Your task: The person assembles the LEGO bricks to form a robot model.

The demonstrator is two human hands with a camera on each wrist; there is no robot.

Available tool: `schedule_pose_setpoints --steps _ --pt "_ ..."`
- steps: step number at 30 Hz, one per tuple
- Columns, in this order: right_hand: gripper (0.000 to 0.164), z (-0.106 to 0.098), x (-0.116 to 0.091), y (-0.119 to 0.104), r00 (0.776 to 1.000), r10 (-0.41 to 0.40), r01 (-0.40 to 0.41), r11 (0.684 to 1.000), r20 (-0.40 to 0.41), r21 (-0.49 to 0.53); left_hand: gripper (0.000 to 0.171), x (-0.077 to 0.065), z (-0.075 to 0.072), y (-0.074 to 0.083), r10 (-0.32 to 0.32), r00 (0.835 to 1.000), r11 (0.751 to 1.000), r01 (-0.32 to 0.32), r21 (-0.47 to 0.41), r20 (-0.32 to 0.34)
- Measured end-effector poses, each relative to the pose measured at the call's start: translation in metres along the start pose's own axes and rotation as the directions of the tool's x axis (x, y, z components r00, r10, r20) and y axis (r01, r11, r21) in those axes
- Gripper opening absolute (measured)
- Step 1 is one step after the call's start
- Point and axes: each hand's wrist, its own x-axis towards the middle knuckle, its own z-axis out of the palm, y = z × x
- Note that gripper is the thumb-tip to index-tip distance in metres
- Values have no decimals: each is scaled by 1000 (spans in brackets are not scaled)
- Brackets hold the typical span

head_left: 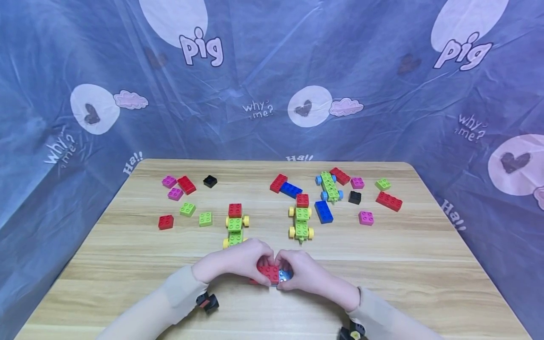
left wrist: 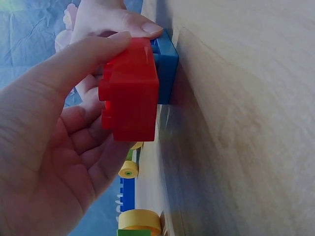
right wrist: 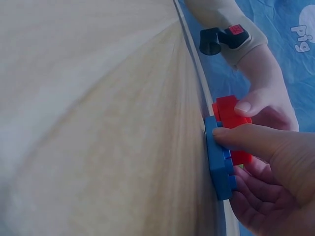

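My left hand (head_left: 248, 258) pinches a glossy red studded brick (head_left: 269, 271), overlapping the studded blue brick (right wrist: 218, 162) my right hand (head_left: 301, 270) grips, at the near part of the wood-grained surface (head_left: 403, 269); beyond stands a green chassis (head_left: 301, 228) with round yellow wheels.

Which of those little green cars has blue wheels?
The green car farthest back on the table, the rightmost of the three. Its wheels are blue, while the left car and middle car have yellow ones.
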Motion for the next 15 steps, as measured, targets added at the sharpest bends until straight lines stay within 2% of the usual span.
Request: schedule_pose_setpoints --steps 15 --pt "37 -2 0 1 1000 3 -3 1000 11 -1 28 -1 -1 2 -28 1000 999 29 -17 5"
